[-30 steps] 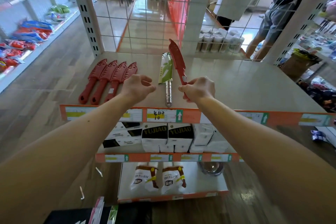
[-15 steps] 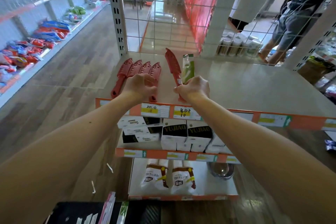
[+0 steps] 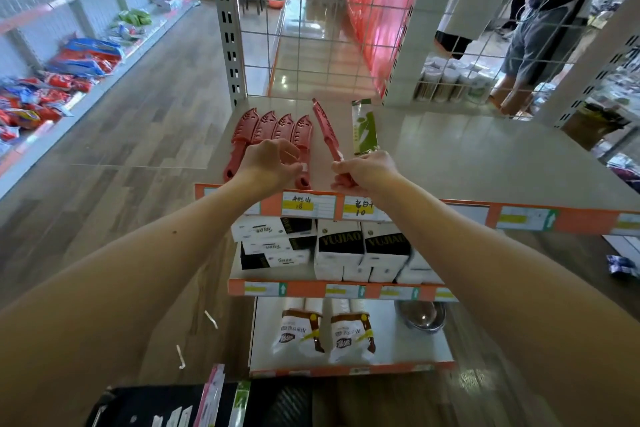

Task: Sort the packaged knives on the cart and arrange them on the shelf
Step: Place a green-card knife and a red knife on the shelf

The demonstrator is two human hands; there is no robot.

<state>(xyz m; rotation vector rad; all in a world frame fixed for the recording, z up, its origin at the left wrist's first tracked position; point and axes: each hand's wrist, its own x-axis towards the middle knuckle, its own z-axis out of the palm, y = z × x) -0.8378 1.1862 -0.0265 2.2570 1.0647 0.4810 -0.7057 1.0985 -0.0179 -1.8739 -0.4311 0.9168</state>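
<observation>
Shop aisle, with the top shelf board (image 3: pixel 450 156) of a display rack backed by wire mesh (image 3: pixel 303 30). Four red sheathed knives (image 3: pixel 273 126) lie side by side at the front left, handles toward the price-label strip (image 3: pixel 311 205) and tips toward the mesh, a layout that presumably keeps like items grouped. The right hand (image 3: pixel 367 172) grips the handle of a fifth red knife (image 3: pixel 327 130), held on a slant between that row and a green-packaged knife (image 3: pixel 363 128), probably to line it up as next in the row. The left hand (image 3: pixel 273 163) hovers over the row's right end, fingers loosely curled; contact with a knife cannot be told. More packages stand in the black cart (image 3: pixel 156 406) at the lower edge.
</observation>
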